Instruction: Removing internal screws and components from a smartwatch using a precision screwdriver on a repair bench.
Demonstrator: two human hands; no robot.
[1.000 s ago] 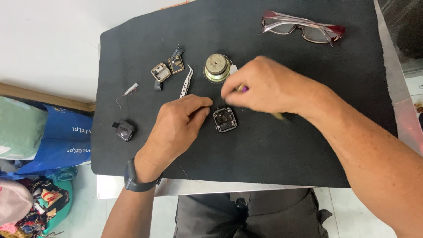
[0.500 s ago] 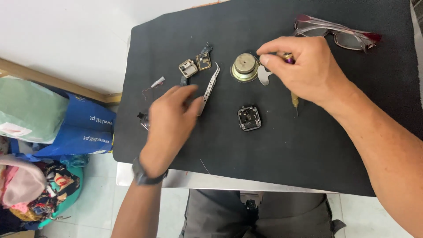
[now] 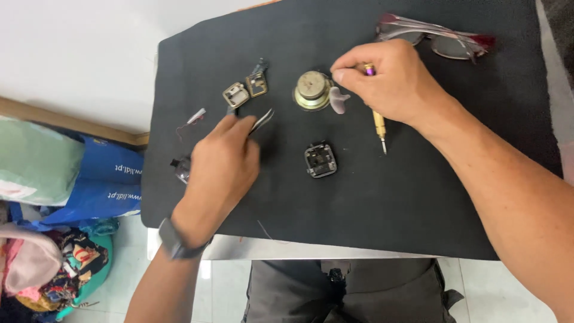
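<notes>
— What lies on the table (image 3: 179,248)?
— A black mat (image 3: 388,197), glasses (image 3: 436,37), then a square case (image 3: 320,160).
— And the hands?
— Left hand (image 3: 218,170) is pinched on tweezers (image 3: 262,120); right hand (image 3: 388,81) is closed around a small screwdriver (image 3: 378,122), beside a round brass movement (image 3: 312,91).

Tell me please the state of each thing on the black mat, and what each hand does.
Left hand: closed on the tweezers.
Right hand: grips the screwdriver, tip down toward the person.
Square case: open, lying free on the mat.
Round part: lying flat, untouched.
Glasses: folded, at the far edge.
Two small square parts: lying side by side.
</notes>
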